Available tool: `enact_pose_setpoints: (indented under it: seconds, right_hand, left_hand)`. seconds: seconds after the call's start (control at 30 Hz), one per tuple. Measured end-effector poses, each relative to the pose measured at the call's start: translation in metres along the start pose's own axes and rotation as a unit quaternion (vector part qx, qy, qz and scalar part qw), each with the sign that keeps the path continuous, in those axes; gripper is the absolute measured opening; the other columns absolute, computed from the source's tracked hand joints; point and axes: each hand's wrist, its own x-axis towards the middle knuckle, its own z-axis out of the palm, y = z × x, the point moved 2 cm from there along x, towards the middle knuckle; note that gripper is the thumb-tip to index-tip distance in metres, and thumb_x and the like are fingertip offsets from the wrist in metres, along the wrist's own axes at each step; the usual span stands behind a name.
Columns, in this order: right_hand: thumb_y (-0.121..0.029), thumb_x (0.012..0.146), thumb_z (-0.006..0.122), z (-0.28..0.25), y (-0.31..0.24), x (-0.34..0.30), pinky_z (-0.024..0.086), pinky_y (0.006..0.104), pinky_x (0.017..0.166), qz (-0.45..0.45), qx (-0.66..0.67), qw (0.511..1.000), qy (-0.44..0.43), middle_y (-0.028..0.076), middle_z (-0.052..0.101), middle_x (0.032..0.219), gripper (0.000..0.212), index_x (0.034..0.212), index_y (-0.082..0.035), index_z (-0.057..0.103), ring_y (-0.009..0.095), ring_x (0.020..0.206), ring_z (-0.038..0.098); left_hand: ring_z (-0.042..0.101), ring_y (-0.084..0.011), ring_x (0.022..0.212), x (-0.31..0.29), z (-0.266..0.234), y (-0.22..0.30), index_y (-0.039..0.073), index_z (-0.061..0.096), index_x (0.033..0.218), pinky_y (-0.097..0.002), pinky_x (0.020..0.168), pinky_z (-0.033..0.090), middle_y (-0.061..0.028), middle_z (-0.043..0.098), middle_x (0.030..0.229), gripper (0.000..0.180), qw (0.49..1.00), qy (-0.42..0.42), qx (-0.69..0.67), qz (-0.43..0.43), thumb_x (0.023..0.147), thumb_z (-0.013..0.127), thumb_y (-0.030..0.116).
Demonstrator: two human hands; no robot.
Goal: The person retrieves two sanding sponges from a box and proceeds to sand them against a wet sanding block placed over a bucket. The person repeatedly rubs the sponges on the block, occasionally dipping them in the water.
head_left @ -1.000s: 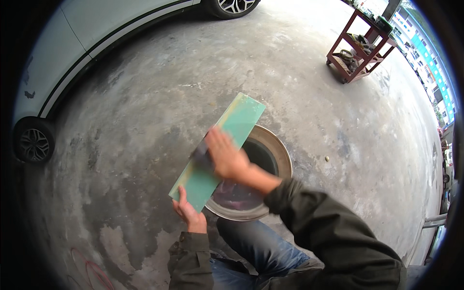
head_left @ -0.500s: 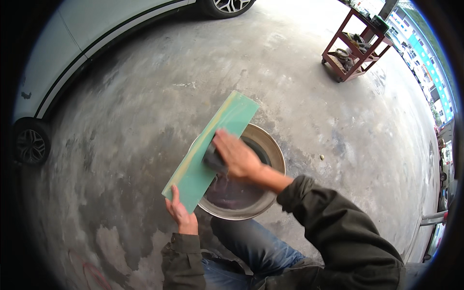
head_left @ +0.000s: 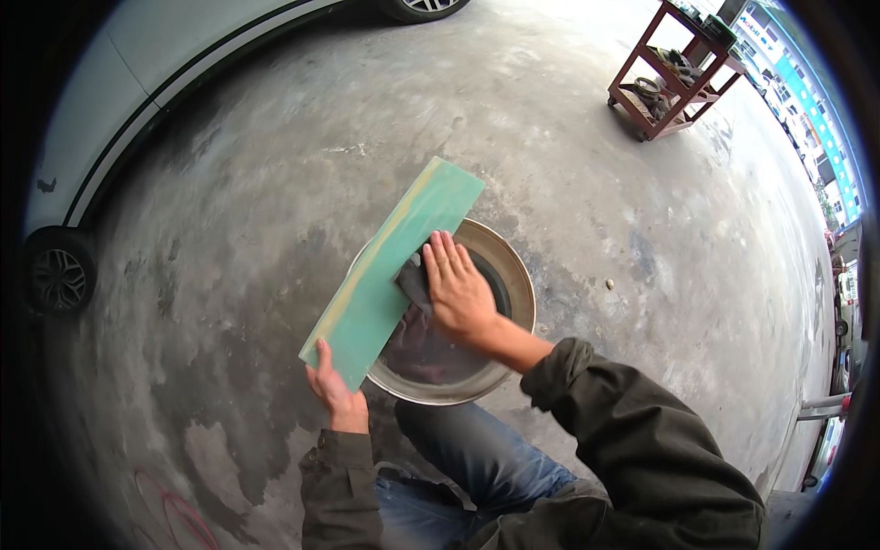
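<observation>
A long flat green panel (head_left: pixel 390 275) with a yellowish strip along its left edge lies slanted over a round metal basin (head_left: pixel 527 298). My left hand (head_left: pixel 335 385) grips the panel's near end, thumb on top. With fingers extended and close together, my right hand (head_left: pixel 458 293) presses a dark grey pliable sheet (head_left: pixel 415 282) against the panel's right edge; whether it is cloth or sandpaper I cannot tell. Below, the basin holds dark, cloudy water (head_left: pixel 435 353), partly hidden by the panel and my right hand.
Bare, stained concrete (head_left: pixel 229 229) surrounds the basin. A white car (head_left: pixel 119 101) stands at the left. Far right is a dark red wheeled cart (head_left: pixel 674 82) loaded with odds and ends. A thin red hose or cable (head_left: pixel 174 513) curls on the floor at lower left.
My right hand has shifted slightly right toward the panel's edge, along with the dark grey sheet, and its blur is gone. The panel and basin appear slightly higher in view.
</observation>
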Motion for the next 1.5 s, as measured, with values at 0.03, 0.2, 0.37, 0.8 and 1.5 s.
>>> enact_pose_setpoints:
  seconds: [0.03, 0.2, 0.37, 0.8, 1.5]
  right_hand:
    - [-0.019, 0.091, 0.041, -0.002, 0.017, 0.003, 0.019, 0.0483, 0.124, -0.020, 0.040, 0.999, -0.010, 0.031, 0.031, 0.156, 0.067, 0.149, 0.014, 0.032, 0.041, 0.149, 0.027]
    - [-0.022, 0.090, 0.042, -0.005, 0.017, 0.007, 0.021, 0.0484, 0.123, 0.060, -0.002, 0.998, -0.011, 0.034, 0.035, 0.153, 0.066, 0.144, 0.017, 0.037, 0.044, 0.147, 0.030]
    - [-0.017, 0.087, 0.043, 0.003, 0.007, 0.015, 0.026, 0.0454, 0.121, -0.125, 0.106, 0.986, 0.013, 0.031, 0.039, 0.152, 0.062, 0.142, 0.013, 0.044, 0.040, 0.145, 0.035]
    - [-0.022, 0.087, 0.052, 0.012, -0.003, 0.066, 0.022, 0.0444, 0.124, -0.216, 0.090, 0.971, -0.044, 0.025, 0.030, 0.160, 0.072, 0.150, 0.008, 0.035, 0.037, 0.149, 0.030]
    - [-0.018, 0.086, 0.049, 0.011, -0.025, 0.060, 0.027, 0.0439, 0.122, -0.047, 0.063, 0.996, -0.049, 0.029, 0.034, 0.156, 0.067, 0.146, 0.012, 0.038, 0.038, 0.148, 0.030]
  left_hand:
    - [0.060, -0.0274, 0.116, 0.003, -0.004, 0.002, -0.004, 0.051, 0.136, -0.0409, 0.097, 0.049, -0.0158, 0.058, 0.133, 0.045, 1.000, -0.010, -0.004, 0.002, 0.101, 0.061, 0.024]
    - [0.060, -0.0274, 0.117, -0.003, 0.006, -0.002, -0.004, 0.051, 0.135, -0.0408, 0.096, 0.050, -0.0160, 0.058, 0.133, 0.045, 1.000, 0.002, -0.006, -0.003, 0.101, 0.061, 0.024]
    - [0.061, -0.0261, 0.115, 0.001, -0.002, 0.003, -0.004, 0.054, 0.133, -0.0400, 0.095, 0.050, -0.0145, 0.061, 0.129, 0.043, 1.000, 0.015, -0.007, 0.007, 0.101, 0.062, 0.023]
    - [0.062, -0.0201, 0.104, -0.007, 0.009, 0.001, -0.002, 0.059, 0.122, -0.0344, 0.089, 0.050, -0.0094, 0.065, 0.119, 0.030, 0.999, 0.025, -0.021, 0.034, 0.101, 0.063, 0.019]
    - [0.062, -0.0204, 0.106, -0.006, 0.017, -0.001, -0.002, 0.058, 0.124, -0.0344, 0.089, 0.051, -0.0107, 0.064, 0.122, 0.031, 0.997, 0.048, -0.021, 0.048, 0.101, 0.062, 0.018]
